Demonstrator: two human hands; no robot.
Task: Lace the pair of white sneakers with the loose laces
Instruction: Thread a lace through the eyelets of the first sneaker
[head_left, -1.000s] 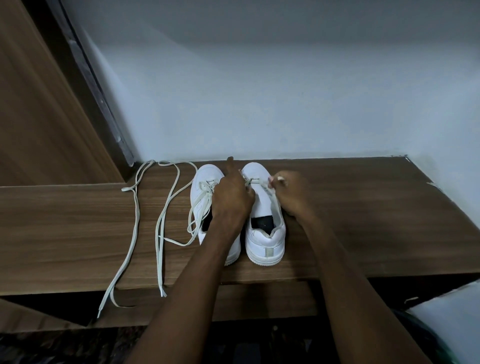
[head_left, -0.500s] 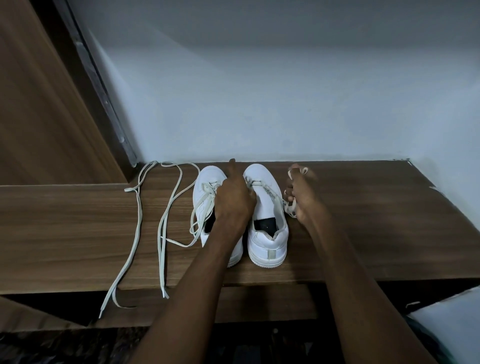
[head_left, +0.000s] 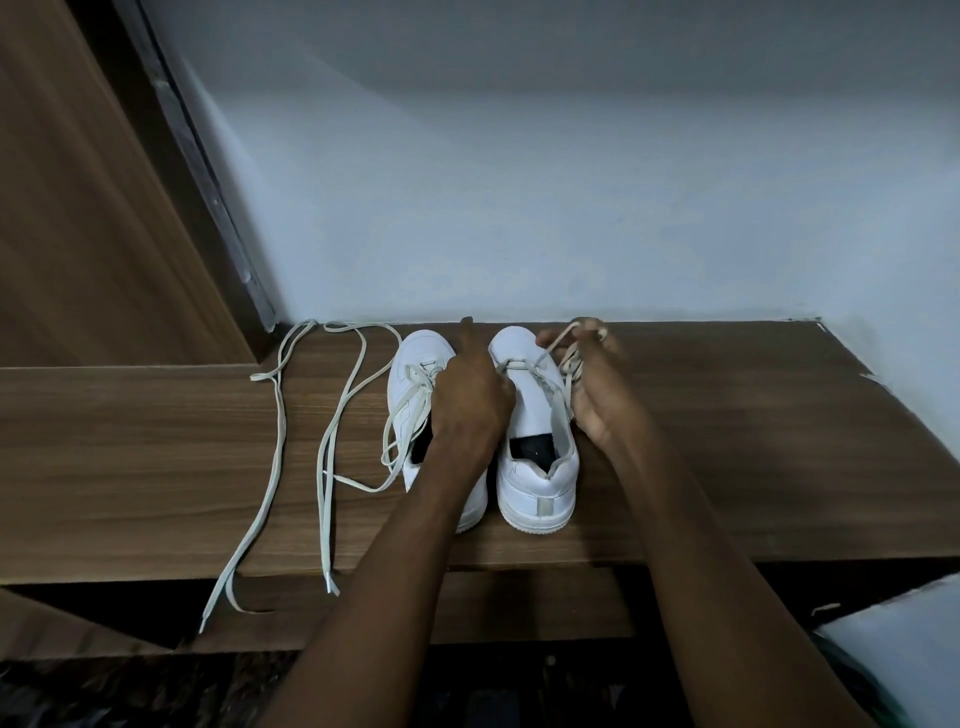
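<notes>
White sneakers (head_left: 535, 467), wood-grain brown shelf (head_left: 130, 467)

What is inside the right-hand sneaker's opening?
Inside the right sneaker only a dark insole shows below the white tongue. Nothing else is visible there; the toe end is covered by the tongue.

Two white sneakers (head_left: 535, 457), two laces (head_left: 332, 447), two hands (head_left: 470, 400), one wooden shelf (head_left: 727, 467)

The right hand (head_left: 592, 384), which a second ago pinched the lace (head_left: 558, 345) over the right sneaker (head_left: 535, 415), has swung out to the sneaker's right side and drawn the lace taut toward the far right.
</notes>
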